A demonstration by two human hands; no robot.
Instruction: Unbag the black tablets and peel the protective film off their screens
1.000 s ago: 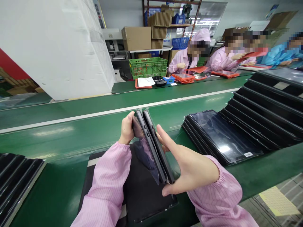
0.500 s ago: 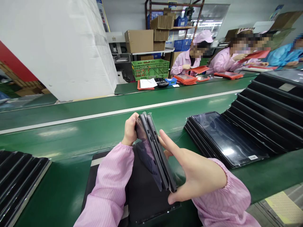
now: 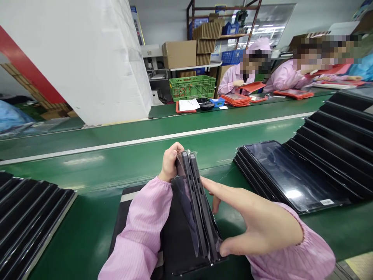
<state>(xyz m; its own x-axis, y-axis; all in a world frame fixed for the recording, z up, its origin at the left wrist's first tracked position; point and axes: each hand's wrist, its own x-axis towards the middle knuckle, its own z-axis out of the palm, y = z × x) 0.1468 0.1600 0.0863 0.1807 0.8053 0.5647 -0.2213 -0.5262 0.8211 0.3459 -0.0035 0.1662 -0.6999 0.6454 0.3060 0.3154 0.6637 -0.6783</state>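
I hold two dark grey tablets [image 3: 198, 206] on edge, side by side, above a black mat [image 3: 175, 237] at the near edge of the green bench. My left hand [image 3: 171, 161] is closed round their far top corner. My right hand [image 3: 256, 221] grips their near end, thumb under the bottom corner and fingers laid along the right face. A clear film hangs off the left tablet's face.
A fanned row of black tablets [image 3: 294, 175] lies at the right, another row [image 3: 29, 217] at the left. A green conveyor belt [image 3: 116, 132] runs across behind. Beyond it, people in pink coats handle red trays [image 3: 236, 99]. A green crate [image 3: 192, 86] and cartons stand further back.
The view has swung left, so everything sits further right in frame. The two tablets have tipped more upright and lower onto the mat, with both hands still on them.
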